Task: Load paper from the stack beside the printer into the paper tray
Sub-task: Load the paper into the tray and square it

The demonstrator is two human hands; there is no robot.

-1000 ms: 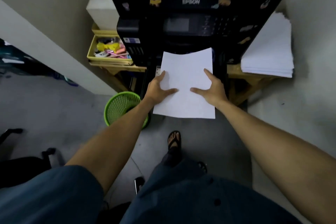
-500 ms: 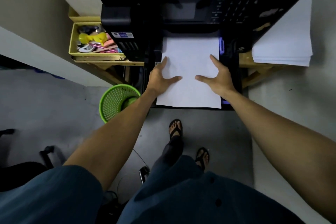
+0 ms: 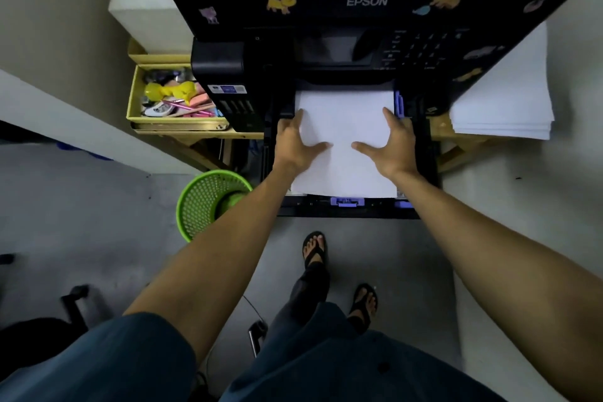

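- A sheaf of white paper [image 3: 345, 140] is seen lying flat in the pulled-out paper tray [image 3: 349, 209] at the front of the black printer [image 3: 365, 3], its far edge reaching the printer's mouth.
- The left hand [image 3: 295, 143] is laid on the sheaf's 9 o'clock edge, fingers straight along that edge and thumb spread inward over the sheet; nothing is gripped, the paper being pressed by a flat, released hand.
- The right hand [image 3: 393, 143] is laid likewise on the 3 o'clock edge, fingers extended and thumb pointing inward, flat on the sheet and not clenched.
- Purple guides are visible on the tray: one [image 3: 347, 202] at the sheaf's 6 o'clock edge and one [image 3: 398, 103] at about 2 o'clock of it.
- The remaining paper stack [image 3: 509, 101] is found at 3 o'clock of the printer, on a wooden stand [image 3: 456, 147], well apart from both hands.
- A yellow box [image 3: 137, 101] of small items is set at 9 o'clock of the printer.
- A green mesh basket [image 3: 202, 202] stands on the floor at 8 o'clock of the tray, just beside the left forearm.
- Two feet in dark sandals [image 3: 315, 248] are seen at 6 o'clock of the tray.
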